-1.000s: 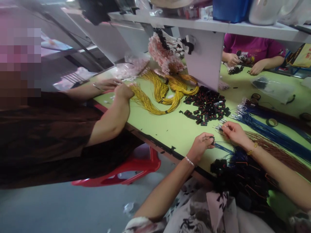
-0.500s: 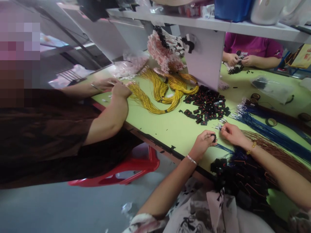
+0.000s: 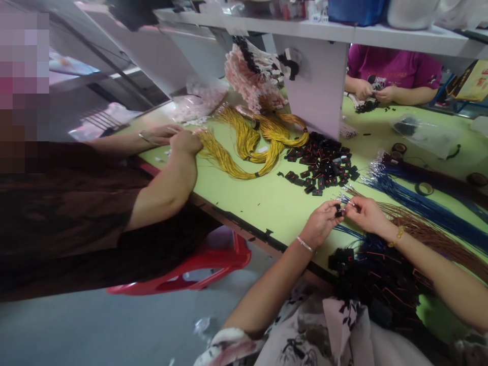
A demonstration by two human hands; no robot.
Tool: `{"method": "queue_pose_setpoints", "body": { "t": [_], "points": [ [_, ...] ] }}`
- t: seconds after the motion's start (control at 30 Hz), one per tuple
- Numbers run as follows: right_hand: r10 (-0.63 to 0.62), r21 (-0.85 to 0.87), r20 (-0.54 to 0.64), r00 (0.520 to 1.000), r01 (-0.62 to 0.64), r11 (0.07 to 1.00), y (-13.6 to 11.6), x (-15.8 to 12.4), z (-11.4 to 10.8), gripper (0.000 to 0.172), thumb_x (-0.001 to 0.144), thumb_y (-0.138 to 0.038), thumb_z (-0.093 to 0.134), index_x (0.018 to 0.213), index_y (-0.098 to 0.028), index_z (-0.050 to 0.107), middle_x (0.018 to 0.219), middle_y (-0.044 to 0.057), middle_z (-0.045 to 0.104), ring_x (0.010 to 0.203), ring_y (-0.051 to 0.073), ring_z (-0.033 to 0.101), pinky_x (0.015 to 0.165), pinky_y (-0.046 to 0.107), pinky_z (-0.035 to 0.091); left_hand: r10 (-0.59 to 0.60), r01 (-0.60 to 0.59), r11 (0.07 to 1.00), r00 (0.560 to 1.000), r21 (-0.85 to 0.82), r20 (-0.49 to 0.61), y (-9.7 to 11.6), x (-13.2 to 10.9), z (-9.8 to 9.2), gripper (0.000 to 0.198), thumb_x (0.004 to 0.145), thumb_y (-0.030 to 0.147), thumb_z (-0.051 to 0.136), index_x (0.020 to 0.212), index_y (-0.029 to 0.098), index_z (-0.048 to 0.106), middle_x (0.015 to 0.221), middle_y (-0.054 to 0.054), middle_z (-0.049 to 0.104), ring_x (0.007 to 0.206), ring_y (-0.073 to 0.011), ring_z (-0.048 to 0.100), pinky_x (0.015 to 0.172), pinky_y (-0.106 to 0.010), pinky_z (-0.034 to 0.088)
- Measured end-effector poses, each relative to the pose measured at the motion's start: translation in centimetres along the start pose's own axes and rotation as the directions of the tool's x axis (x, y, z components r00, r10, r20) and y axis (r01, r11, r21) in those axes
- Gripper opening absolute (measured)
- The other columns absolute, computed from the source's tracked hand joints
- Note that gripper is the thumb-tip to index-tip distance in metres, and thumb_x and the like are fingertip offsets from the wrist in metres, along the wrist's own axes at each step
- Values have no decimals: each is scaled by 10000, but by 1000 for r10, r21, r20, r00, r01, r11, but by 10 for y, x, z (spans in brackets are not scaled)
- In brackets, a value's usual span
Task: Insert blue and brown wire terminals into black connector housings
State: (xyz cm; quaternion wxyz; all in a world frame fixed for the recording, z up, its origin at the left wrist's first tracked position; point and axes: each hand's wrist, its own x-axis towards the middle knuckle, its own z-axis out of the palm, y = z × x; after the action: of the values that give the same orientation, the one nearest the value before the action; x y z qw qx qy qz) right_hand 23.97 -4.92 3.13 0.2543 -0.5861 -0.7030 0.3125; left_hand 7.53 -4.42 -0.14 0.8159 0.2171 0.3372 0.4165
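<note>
My left hand is closed on a small black connector housing above the table's near edge. Close beside it, the fingers of my right hand pinch a thin wire with a metal end, held at the housing; the exact contact is too small to make out. Blue wires run beneath my hands. Brown wires fan out behind my right wrist. A pile of loose black housings lies beyond my hands. Nearest my body is a dark heap of wired housings.
Yellow wire bundles lie on the green table to the left, by a co-worker's hands. Another person in purple works across the table. Blue wire bundles and tape rolls sit right. A shelf overhangs the table.
My right hand has come left and meets my left hand at the black housing. The view has shifted slightly; the co-worker on the left looks about the same.
</note>
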Motion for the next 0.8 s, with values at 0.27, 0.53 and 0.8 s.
{"method": "queue_pose_setpoints", "body": {
  "t": [0.27,0.53,0.8],
  "points": [
    [-18,-142,9,1000,19,990,-5,-1,-1,241,765,-328,471,571,-187,473,472,-39,402,468,90,307,469,228,200,2,-2,1000,1000,7,13,1,-1,0,194,775,133,628,969,127,620,839,-54,622,769,-112,594,757,-246,478],
    [-20,-123,6,1000,21,992,-2,0,1,216,755,-299,478,574,-181,488,472,-43,399,470,89,307,472,224,202,31,-30,997,999,71,-8,1,-2,-1,238,719,196,707,931,146,615,827,-32,613,767,-112,584,763,-263,490],
    [-149,-165,7,989,148,975,-4,-1,3,164,791,-239,481,662,-169,555,611,2,546,557,111,425,547,225,291,54,-45,990,997,132,-63,-4,1,3,284,661,229,758,889,124,624,833,-41,627,743,-115,595,734,-269,501]
  ]
}}
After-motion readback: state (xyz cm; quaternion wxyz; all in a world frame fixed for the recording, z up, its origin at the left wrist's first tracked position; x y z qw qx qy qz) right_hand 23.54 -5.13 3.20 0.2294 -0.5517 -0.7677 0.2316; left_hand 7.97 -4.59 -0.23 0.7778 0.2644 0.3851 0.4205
